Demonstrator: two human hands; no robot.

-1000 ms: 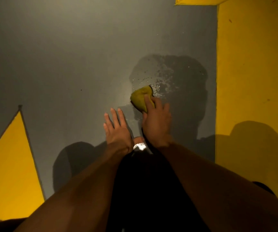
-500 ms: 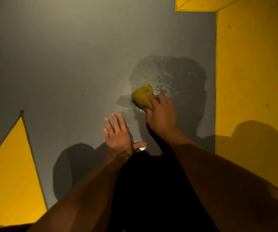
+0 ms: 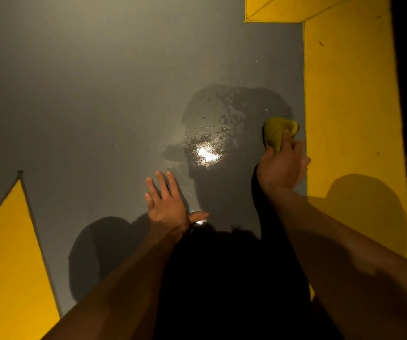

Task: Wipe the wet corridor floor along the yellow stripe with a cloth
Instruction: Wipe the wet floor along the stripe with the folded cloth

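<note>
Where the grey floor [image 3: 99, 94] meets the yellow stripe [image 3: 344, 106], the cloth [image 3: 277, 132] sits bunched on the wet patch [image 3: 224, 123] — just beside the stripe's edge. Her or his right hand [image 3: 282, 168] grips it, fingers curled over the near end. To the left, a glare spot shines on the wet floor. Nearer, the left hand [image 3: 167, 207] lies flat on the floor, fingers straight, thumb out — holding nothing

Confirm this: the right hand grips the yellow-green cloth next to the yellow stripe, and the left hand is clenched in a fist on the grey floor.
Wrong about the fist. The head view shows the left hand lying flat with fingers spread on the grey floor. The right hand does grip the yellow-green cloth next to the yellow stripe.
</note>
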